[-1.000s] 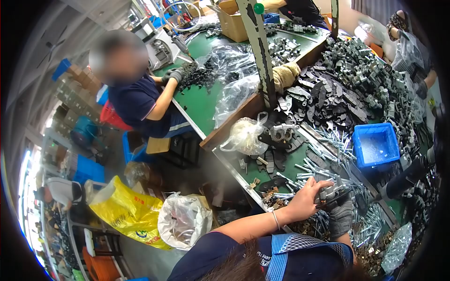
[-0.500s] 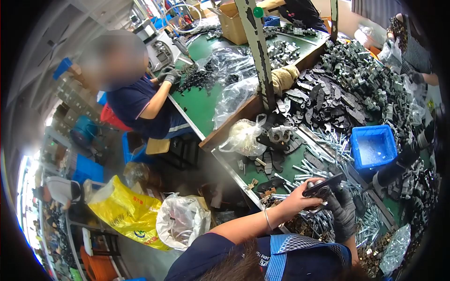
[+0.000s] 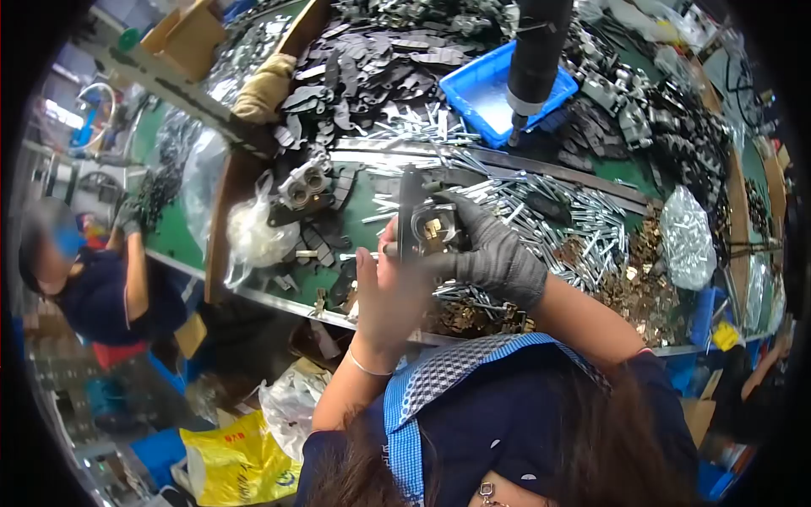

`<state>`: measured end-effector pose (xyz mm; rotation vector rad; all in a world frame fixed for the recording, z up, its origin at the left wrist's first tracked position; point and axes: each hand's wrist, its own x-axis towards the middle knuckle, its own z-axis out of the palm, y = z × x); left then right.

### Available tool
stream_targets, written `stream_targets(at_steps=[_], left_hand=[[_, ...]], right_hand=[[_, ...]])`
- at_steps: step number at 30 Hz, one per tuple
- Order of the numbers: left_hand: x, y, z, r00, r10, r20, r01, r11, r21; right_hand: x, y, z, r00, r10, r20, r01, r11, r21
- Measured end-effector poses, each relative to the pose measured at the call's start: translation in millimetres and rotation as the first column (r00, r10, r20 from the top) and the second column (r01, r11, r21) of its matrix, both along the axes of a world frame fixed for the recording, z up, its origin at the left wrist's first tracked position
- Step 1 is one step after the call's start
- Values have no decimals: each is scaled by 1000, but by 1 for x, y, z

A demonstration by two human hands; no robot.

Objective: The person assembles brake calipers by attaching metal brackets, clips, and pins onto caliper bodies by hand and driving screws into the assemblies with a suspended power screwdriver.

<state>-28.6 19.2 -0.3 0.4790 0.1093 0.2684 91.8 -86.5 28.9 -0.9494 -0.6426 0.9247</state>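
Observation:
My right hand (image 3: 507, 258), in a grey glove, is closed around a metal caliper-like part (image 3: 439, 226) above the middle of the bench. A dark flat plate (image 3: 411, 211) stands upright against the left side of that part. My left hand (image 3: 390, 296), bare with a bracelet at the wrist, is at the plate's lower left; it is smeared by motion, so its grip is unclear. Silvery pins (image 3: 583, 245) lie beyond and right of the hands. Small brass-coloured clips (image 3: 646, 296) are heaped near the front edge.
A blue bin (image 3: 473, 93) stands behind the pins, with a black vertical tool (image 3: 536, 51) over it. Dark plates (image 3: 363, 68) are piled at the back. Plastic bags lie left (image 3: 258, 232) and right (image 3: 686, 241). A co-worker (image 3: 110, 287) sits at the left.
The view has swung right and down. The part and both hands now appear further left and higher. The dark plate has turned from lying across the part to standing upright.

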Motion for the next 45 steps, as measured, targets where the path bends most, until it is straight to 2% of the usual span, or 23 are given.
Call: stream_targets(at_steps=[3,5,6,11,15,17,19,21,27,29,30,31,32,33,34,36,37,38,39,40,41,43,45], left_hand=[[2,-12,10,980,15,-198,-19,1000,-20],[-1,-13,6,953,0,-303,32,994,102],[-1,-11,6,977,-64,-201,66,998,7],[-3,-11,7,958,-34,-283,55,996,67],[0,-13,14,903,49,-426,34,982,186],[-2,-10,1,925,66,-375,36,965,260],[0,-13,-2,946,71,-317,41,943,331],[6,-20,12,931,203,-302,-8,841,540],[6,-3,-14,913,238,-331,1,812,584],[5,5,-25,897,296,-328,52,667,743],[4,8,-28,891,301,-340,67,653,755],[5,10,-32,889,305,-340,65,653,754],[5,12,-38,881,320,-349,85,617,783],[5,13,-41,872,336,-356,107,579,808],[6,14,-42,872,339,-354,103,579,808],[8,14,-44,883,387,-264,99,396,913],[9,14,-43,883,387,-265,99,399,912],[10,14,-41,893,394,-219,128,244,961],[11,14,-38,904,392,-172,153,80,985],[13,12,-33,905,388,-172,153,80,985],[15,9,-28,891,384,-242,187,176,967],[17,8,-26,875,372,-309,216,271,938],[18,10,-29,904,369,-215,201,75,977]], right_hand=[[4,-6,0,993,-47,104,65,982,-177],[10,-8,4,970,11,242,74,939,-337],[12,-7,-1,968,27,251,82,907,-412],[18,-11,-14,990,38,137,21,912,-409],[18,-11,-24,945,78,318,61,913,-403],[17,-15,-22,927,114,358,20,936,-351],[12,-14,-29,946,83,312,34,935,-352],[8,-15,-35,981,-49,188,106,947,-303],[16,-20,-26,997,77,26,-71,979,-194],[16,-20,-28,993,89,-77,-108,947,-303],[18,-19,-35,984,97,147,-28,911,-412],[17,-19,-34,984,102,147,-33,911,-412],[15,-19,-32,883,87,460,184,839,-512],[12,-20,-31,682,123,721,416,746,-521],[7,-23,-32,447,-22,894,558,788,-260],[7,-24,-26,434,22,900,531,801,-276],[7,-24,-25,422,61,905,508,811,-291],[7,-22,-26,309,14,951,516,838,-180],[9,-20,-23,310,14,951,519,835,-181],[14,-17,-18,395,144,907,443,835,-326],[19,-15,-12,468,272,841,354,814,-461],[34,-14,-5,456,342,822,286,818,-499],[47,-13,-3,348,473,809,147,825,-546]])
